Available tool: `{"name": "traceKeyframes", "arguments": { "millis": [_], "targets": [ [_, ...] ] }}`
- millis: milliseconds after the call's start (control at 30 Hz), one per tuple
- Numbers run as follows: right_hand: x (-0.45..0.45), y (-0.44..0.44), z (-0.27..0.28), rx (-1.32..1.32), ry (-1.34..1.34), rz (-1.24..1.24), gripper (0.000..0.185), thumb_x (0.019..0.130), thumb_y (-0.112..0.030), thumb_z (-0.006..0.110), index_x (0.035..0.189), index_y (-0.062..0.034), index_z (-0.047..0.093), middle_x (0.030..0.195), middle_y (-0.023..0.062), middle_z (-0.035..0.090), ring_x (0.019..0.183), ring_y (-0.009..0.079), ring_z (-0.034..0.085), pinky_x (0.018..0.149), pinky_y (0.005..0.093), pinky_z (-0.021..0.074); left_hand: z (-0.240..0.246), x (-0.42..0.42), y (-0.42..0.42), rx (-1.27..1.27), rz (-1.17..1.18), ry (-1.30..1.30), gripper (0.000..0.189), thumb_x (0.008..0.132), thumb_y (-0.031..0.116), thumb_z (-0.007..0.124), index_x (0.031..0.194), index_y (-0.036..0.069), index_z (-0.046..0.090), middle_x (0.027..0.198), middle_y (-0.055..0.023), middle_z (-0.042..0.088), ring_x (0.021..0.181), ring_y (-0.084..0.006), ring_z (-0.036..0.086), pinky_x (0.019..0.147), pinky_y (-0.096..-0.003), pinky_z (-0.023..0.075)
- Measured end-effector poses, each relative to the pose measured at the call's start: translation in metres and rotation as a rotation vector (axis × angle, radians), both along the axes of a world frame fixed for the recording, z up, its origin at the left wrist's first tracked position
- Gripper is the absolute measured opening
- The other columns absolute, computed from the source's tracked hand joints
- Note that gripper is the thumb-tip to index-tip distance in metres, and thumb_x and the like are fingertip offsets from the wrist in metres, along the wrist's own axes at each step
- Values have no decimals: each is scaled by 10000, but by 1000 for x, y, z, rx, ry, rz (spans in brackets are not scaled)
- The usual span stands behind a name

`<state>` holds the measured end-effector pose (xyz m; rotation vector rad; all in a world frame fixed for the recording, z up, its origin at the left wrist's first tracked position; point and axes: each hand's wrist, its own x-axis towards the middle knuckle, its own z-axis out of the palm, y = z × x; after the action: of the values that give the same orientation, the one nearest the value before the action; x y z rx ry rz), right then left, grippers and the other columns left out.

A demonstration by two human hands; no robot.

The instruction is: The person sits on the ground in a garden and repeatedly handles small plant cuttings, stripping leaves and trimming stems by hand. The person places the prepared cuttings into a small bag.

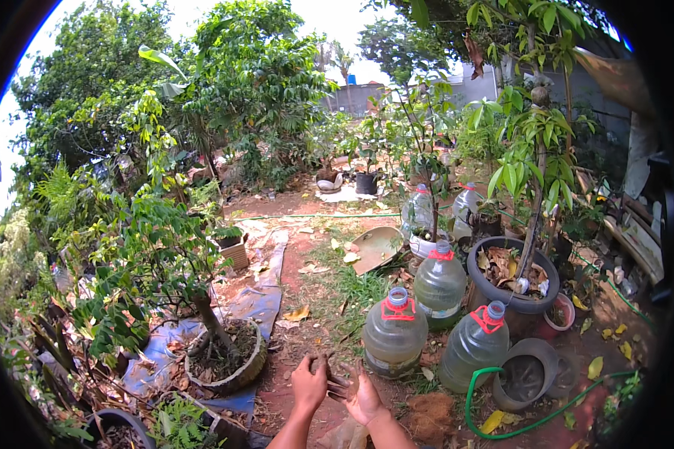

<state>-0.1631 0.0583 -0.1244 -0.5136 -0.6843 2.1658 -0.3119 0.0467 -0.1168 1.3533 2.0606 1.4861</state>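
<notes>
My left hand (310, 386) and my right hand (363, 396) are together low in the middle of the view, their dark, soil-smeared fingers meeting or nearly so. The right palm is turned partly up, with its fingers spread. On the left, the fingers are bent and partly hidden; nothing shows in either hand. Just beyond the right hand stands a large clear plastic bottle (394, 337) with a red carrying handle. Two similar bottles, one behind (441, 283) and another to the right (474, 351), stand uncapped and hold liquid.
A green hose (561, 395) curves across the right ground beside a dark pot (525, 373). A tree grows in a grey pot (550, 294). To the left, a potted tree's round planter (258, 359) stands on a blue tarp (264, 303). A shallow basin (376, 247) lies tilted ahead.
</notes>
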Motion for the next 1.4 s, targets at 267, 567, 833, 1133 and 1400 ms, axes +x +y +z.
{"name": "traceKeyframes", "arguments": {
  "millis": [267,567,833,1133,1400],
  "targets": [
    [-2,-9,18,199,-634,-163,389,1084,-395,576,1237,-44,640,801,-56,512,726,66,479,692,276,429,-10,-24,2,39,-166,-1374,499,1075,509,430,968,81,663,809,-73,696,699,-224,647,632,-366,503],
    [-19,-17,10,231,-441,-135,512,1098,-467,515,1314,-18,633,978,25,652,844,147,607,820,376,530,-43,-8,16,26,37,-786,376,1091,326,478,1070,15,689,971,-67,709,882,-156,647,834,-323,508],
    [-14,0,9,24,-405,-155,482,1087,-483,525,1293,-60,625,1134,49,683,1005,143,646,910,366,525,-58,-14,25,-67,58,-401,419,1071,331,495,996,-45,664,915,-124,695,847,-245,629,796,-418,472],
    [-12,-10,19,291,-565,-135,547,1089,-430,550,1392,26,533,1275,116,642,1234,175,563,1038,316,456,-35,-8,24,111,-38,-1419,444,1115,414,396,1179,45,634,1012,-88,688,859,-250,665,782,-425,551],
    [-28,-20,0,1063,-609,-150,590,1108,-282,443,1593,27,314,1634,288,334,1545,423,263,1272,430,187,-29,-5,21,151,-117,-1330,458,1125,435,391,1156,52,640,1004,-89,692,869,-238,656,792,-429,560]
  ]
}}
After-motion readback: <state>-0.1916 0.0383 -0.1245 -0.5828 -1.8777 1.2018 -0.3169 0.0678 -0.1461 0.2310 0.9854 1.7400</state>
